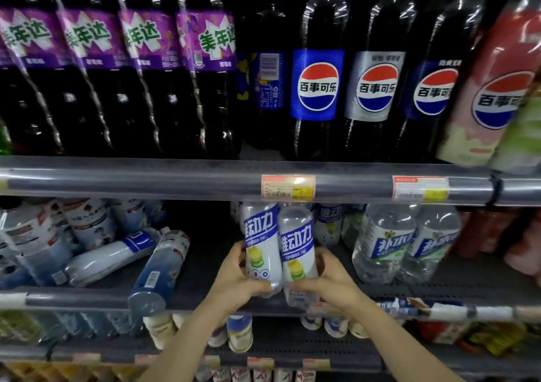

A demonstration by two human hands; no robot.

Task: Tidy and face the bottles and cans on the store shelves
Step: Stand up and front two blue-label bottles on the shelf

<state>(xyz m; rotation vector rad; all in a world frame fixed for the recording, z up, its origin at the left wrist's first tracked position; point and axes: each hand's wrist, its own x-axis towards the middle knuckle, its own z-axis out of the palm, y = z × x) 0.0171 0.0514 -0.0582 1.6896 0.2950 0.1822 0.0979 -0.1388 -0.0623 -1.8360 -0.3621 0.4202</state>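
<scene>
Left hand point(234, 276) and right hand point(330, 279) each grip a white blue-labelled plastic drink bottle point(259, 247) point(298, 252) low — full, likely heavy, slick; fallen blue-white bottles point(158, 267) lie at 9 o'clock.

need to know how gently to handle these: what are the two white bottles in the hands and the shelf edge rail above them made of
The two white bottles look like thin translucent plastic under glossy printed film sleeves; their clear bases show liquid. The left hand and right hand each wrap one. The shelf edge rail seems grey painted metal behind a clear glossy plastic strip holding price tags, though metal is a guess.
</scene>
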